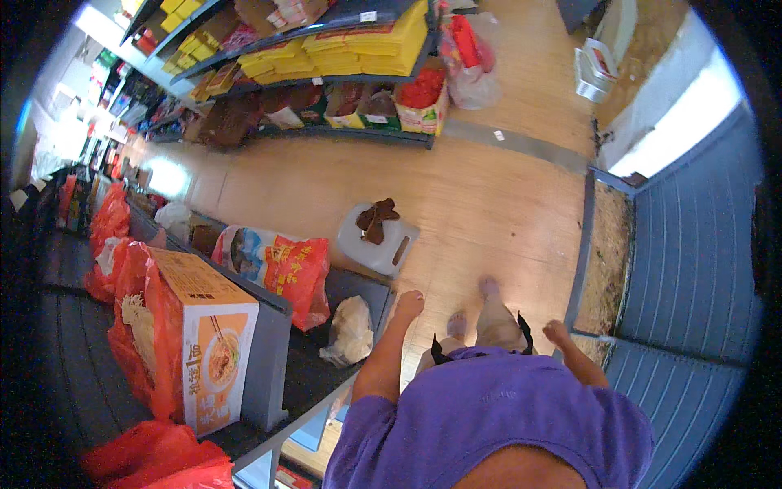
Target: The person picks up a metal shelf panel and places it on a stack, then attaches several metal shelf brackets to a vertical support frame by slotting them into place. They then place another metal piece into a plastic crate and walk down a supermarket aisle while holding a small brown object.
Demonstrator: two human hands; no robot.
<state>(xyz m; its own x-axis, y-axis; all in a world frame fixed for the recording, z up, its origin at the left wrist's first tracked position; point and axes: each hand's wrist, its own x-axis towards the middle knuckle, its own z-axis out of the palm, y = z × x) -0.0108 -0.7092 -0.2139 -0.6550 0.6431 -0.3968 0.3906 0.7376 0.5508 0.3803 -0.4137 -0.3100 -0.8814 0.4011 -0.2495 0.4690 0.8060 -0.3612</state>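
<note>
My left hand (410,305) hangs beside the shelf edge, its fingers curled with nothing showing in them. Closest to it are a grey plastic stool (368,248) and a pale bundle in clear plastic (352,330) on the dark lower shelf. A brown cloth-like item (378,221) lies on the stool. My right hand (557,332) hangs at my other side, next to the grey slatted wall, also curled and with nothing visible in it. Neither hand touches any of these things.
A noodle carton (216,367) in a red bag and a red printed sack (297,273) sit on the left shelving. Ahead stands a shelf unit with yellow packs (366,50) and open boxes. Plastic-wrapped goods (472,69) lie at its end. Grey slatted panels (692,244) line the right.
</note>
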